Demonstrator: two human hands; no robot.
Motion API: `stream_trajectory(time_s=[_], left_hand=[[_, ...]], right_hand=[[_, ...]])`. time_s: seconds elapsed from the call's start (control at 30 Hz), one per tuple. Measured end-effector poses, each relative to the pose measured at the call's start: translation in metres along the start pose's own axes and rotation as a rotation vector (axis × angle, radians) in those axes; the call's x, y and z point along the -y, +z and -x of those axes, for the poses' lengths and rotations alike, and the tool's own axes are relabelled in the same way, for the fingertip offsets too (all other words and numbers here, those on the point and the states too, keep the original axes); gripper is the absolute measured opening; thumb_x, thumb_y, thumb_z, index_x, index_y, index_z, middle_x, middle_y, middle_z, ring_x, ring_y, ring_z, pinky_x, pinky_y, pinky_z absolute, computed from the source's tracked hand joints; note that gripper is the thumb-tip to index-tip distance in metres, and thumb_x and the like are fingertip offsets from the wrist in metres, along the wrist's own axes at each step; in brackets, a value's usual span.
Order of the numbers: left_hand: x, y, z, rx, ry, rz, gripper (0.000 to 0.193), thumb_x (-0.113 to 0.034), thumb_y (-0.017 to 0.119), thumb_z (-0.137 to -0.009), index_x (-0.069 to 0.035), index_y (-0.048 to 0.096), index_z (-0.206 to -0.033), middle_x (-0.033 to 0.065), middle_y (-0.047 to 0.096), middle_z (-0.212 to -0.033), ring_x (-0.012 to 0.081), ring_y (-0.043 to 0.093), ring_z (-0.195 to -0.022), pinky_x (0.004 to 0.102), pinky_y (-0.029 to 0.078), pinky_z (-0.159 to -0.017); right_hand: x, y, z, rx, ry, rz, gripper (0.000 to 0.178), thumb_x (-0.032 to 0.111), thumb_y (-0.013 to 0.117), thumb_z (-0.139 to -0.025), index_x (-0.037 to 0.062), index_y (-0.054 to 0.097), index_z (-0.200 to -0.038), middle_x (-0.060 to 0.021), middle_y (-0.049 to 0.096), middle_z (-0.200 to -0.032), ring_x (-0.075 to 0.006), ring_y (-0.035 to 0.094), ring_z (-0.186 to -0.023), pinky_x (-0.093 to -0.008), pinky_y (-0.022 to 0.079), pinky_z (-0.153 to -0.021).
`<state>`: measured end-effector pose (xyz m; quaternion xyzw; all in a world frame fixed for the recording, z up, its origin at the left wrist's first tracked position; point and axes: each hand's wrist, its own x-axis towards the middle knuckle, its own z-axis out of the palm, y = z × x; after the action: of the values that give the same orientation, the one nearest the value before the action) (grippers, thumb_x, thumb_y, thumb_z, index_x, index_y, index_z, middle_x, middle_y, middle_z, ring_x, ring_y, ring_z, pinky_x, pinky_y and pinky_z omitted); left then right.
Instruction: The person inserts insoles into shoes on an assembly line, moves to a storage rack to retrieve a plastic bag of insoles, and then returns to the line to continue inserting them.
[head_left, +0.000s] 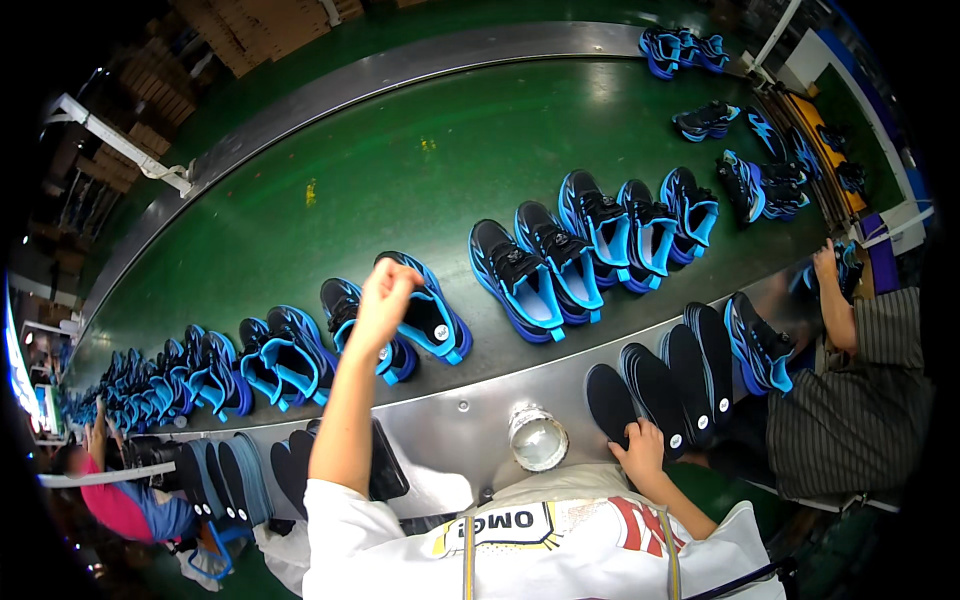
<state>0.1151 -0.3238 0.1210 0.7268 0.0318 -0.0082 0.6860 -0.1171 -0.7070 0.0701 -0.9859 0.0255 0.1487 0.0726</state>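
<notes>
The left hand (388, 292), fingers curled in, is over a black-and-blue sneaker (437, 297) on the green conveyor belt (370, 190); whether it pinches anything cannot be told. The right hand (643, 452) has bent fingertips at the lower end of a black insole (608, 400) on the metal desk (440, 428); its grip is unclear. A round cup (539, 440) stands between the forearms.

White T-shirt (400, 560): black capitals (517, 521), framed; red print (645, 527) beside. Round white labels (676, 440) on black insoles (651, 390) at the table's (435, 420) near edge and inside sneakers (458, 322): illegible.
</notes>
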Motion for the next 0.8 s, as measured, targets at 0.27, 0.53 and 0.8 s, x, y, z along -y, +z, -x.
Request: stream_trajectory(time_s=[0.27, 0.53, 0.8], left_hand=[[0.044, 0.111, 0.02, -0.144, 0.27, -0.563, 0.022, -0.024, 0.052, -0.082, -0.004, 0.042, -0.081, 0.0149, 0.048, -0.055, 0.0268, 0.053, -0.049, 0.0335, 0.038, -0.043], [0.032, 0.121, -0.035, 0.041, 0.287, -0.681, 0.04, -0.034, 0.052, -0.079, -0.002, 0.048, -0.102, 0.0188, 0.056, -0.062, 0.0351, 0.056, -0.06, 0.0414, 0.044, -0.055], [0.047, 0.101, -0.058, 0.038, -0.16, -0.405, 0.043, -0.037, 0.05, -0.081, 0.003, 0.054, -0.067, 0.0047, 0.048, -0.05, 0.0119, 0.046, -0.044, 0.0286, 0.036, -0.042]], right_hand=[[0.031, -0.106, -0.041, -0.444, -0.23, -0.533, 0.044, 0.011, 0.068, -0.061, -0.0012, 0.052, -0.099, -0.0187, 0.049, -0.102, -0.0329, 0.049, -0.087, -0.0352, 0.041, -0.077], [0.102, -0.137, -0.141, -0.41, -0.692, -0.239, 0.009, 0.009, 0.061, -0.064, 0.0008, 0.058, -0.068, -0.016, 0.052, -0.102, -0.0267, 0.048, -0.078, -0.0337, 0.042, -0.07], [0.16, -0.076, -0.202, -0.187, -0.506, 0.084, 0.011, 0.007, 0.052, -0.067, 0.0006, 0.06, -0.07, -0.0145, 0.053, -0.087, -0.0262, 0.052, -0.079, -0.0333, 0.045, -0.067]])
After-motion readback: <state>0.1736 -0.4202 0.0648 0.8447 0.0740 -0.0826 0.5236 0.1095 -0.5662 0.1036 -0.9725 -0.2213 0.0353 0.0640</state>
